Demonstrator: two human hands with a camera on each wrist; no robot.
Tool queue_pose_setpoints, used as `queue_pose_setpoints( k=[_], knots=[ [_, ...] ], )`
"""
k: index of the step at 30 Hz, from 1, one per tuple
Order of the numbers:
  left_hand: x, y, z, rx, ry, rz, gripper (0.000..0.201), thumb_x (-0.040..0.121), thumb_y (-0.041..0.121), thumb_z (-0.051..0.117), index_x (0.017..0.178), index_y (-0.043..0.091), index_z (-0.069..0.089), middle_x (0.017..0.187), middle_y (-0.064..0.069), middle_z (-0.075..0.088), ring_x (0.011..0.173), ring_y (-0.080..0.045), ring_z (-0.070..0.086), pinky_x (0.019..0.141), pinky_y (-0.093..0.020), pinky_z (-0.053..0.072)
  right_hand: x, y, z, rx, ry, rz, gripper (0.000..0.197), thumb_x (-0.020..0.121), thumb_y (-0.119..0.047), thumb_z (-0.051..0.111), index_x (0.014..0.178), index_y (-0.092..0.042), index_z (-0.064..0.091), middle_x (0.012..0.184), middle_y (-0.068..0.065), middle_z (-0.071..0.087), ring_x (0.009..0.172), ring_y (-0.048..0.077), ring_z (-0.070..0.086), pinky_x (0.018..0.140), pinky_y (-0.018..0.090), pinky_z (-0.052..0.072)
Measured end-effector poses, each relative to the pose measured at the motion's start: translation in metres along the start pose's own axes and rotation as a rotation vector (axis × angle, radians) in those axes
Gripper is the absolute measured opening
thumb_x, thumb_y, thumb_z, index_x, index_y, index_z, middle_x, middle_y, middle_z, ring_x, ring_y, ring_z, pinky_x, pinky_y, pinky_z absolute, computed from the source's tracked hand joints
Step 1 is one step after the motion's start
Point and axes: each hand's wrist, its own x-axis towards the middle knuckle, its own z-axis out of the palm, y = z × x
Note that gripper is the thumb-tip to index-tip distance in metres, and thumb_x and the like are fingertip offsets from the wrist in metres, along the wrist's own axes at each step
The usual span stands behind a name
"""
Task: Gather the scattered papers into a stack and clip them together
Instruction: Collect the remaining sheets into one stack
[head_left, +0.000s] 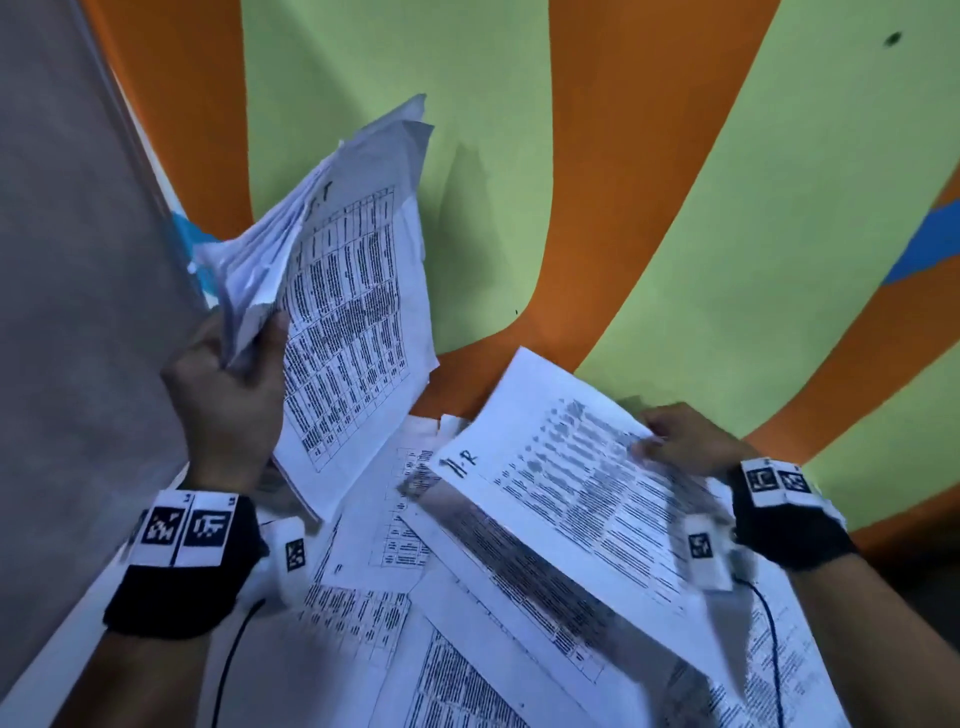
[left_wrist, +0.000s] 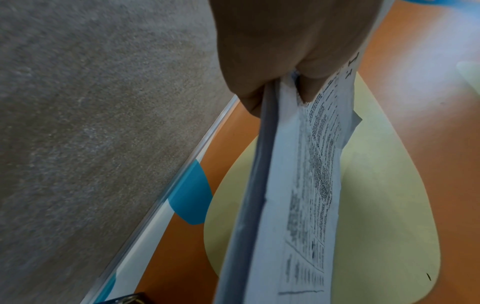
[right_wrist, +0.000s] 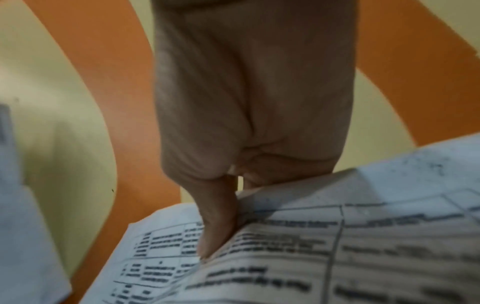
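My left hand (head_left: 228, 384), at the left of the head view, has its fingers curled round a thick bundle of white printed paper sheets (head_left: 353, 312), held tilted up off the orange-and-green tabletop (head_left: 597, 182); in the left wrist view that hand (left_wrist: 283, 47) clamps the bundle (left_wrist: 293, 185) by its edge. My right hand (head_left: 685, 441), at the right of the frame, pinches 1 white printed sheet marked with handwriting (head_left: 561, 467) by its far edge, lifted slightly; the right wrist view shows the hand (right_wrist: 254, 107) with thumb on top of that sheet (right_wrist: 337, 246). More loose printed white sheets (head_left: 457, 649) lie overlapping on the table along the bottom of the frame. A grey carpeted floor (head_left: 78, 260) fills the left side.
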Motion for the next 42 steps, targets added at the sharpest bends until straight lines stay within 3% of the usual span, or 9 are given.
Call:
queue_pose_setpoints(
  k=[8,10,13,18,22,25,28,34,42],
  knots=[
    [-0.002,0.020,-0.003,-0.022,-0.090,0.079,0.031,0.091,0.039,0.063,0.085,0.068,0.054,0.077,0.046,0.057,0.076,-0.009,0.054,0.072,-0.025,0.048,-0.005,0.018,0.091,-0.232,-0.134,0.191,0.039,0.084,-0.018,0.055,0.045,-0.023,0.051,0.061,-0.008,0.053,0.067,0.015,0.056,0.063,0.022,0.042],
    [-0.003,0.017,-0.006,-0.020,-0.077,0.094,0.028,0.091,0.040,0.062,0.087,0.067,0.055,0.079,0.046,0.057,0.078,-0.014,0.056,0.074,-0.035,0.051,-0.013,0.014,0.111,-0.248,-0.114,0.234,0.013,0.076,-0.040,0.058,0.069,-0.030,0.061,0.090,-0.001,0.058,0.091,0.022,0.056,0.073,0.027,0.047],
    [-0.002,0.015,-0.007,-0.043,-0.089,0.069,0.030,0.091,0.038,0.063,0.090,0.067,0.056,0.083,0.047,0.058,0.078,-0.001,0.058,0.080,-0.036,0.051,-0.019,0.014,0.129,-0.319,-0.056,0.241,0.053,0.071,-0.058,0.065,0.106,-0.019,0.052,0.116,0.006,0.040,0.112,0.029,0.043,0.084,0.040,0.044],
    [-0.009,0.015,-0.001,-0.033,-0.107,0.060,0.030,0.090,0.040,0.063,0.084,0.069,0.055,0.077,0.047,0.058,0.077,-0.012,0.059,0.076,-0.037,0.053,-0.013,0.014,0.130,-0.150,0.009,0.276,0.034,0.066,-0.045,0.074,0.065,-0.018,0.054,0.083,0.002,0.060,0.084,0.025,0.062,0.072,0.032,0.050],
    [-0.014,0.020,0.006,-0.049,-0.154,0.046,0.032,0.091,0.039,0.062,0.091,0.070,0.055,0.083,0.052,0.056,0.079,0.019,0.058,0.078,-0.027,0.053,-0.018,0.005,0.129,-0.080,0.097,0.145,0.032,0.068,-0.023,0.072,0.057,-0.018,0.042,0.063,0.000,0.046,0.065,0.023,0.056,0.053,0.023,0.032],
    [-0.017,0.023,0.011,-0.046,-0.169,0.027,0.026,0.090,0.045,0.061,0.086,0.070,0.055,0.080,0.051,0.056,0.072,0.015,0.058,0.071,-0.028,0.052,-0.025,0.007,0.126,0.081,0.173,0.075,0.027,0.076,-0.008,0.066,0.097,-0.018,0.052,0.083,0.004,0.058,0.075,0.023,0.060,0.058,0.026,0.043],
    [-0.018,0.014,0.016,-0.023,-0.128,0.060,0.016,0.089,0.051,0.060,0.081,0.064,0.057,0.074,0.037,0.062,0.067,0.001,0.057,0.065,-0.033,0.052,-0.041,0.010,0.112,0.264,0.255,0.076,0.060,0.079,-0.003,0.068,0.124,-0.029,0.038,0.081,-0.005,0.057,0.065,0.009,0.059,0.057,0.013,0.042],
    [-0.024,0.010,0.024,-0.013,-0.138,0.123,0.037,0.091,0.037,0.063,0.079,0.002,0.063,0.071,-0.020,0.061,0.067,-0.024,0.055,0.057,-0.041,0.047,-0.074,0.040,0.043,0.455,0.365,0.063,0.010,0.075,-0.012,0.079,0.078,-0.013,0.070,0.066,0.000,0.066,0.056,0.009,0.053,0.050,0.013,0.039],
    [-0.026,0.022,0.021,-0.023,-0.171,0.133,0.016,0.091,0.029,0.065,0.077,0.023,0.061,0.071,-0.019,0.061,0.065,-0.025,0.057,0.056,-0.039,0.045,-0.071,0.040,0.033,-0.021,-0.135,0.050,0.022,0.077,-0.014,0.074,0.059,-0.023,0.065,0.062,-0.006,0.059,0.054,-0.002,0.049,0.056,0.020,0.037]
  ],
)
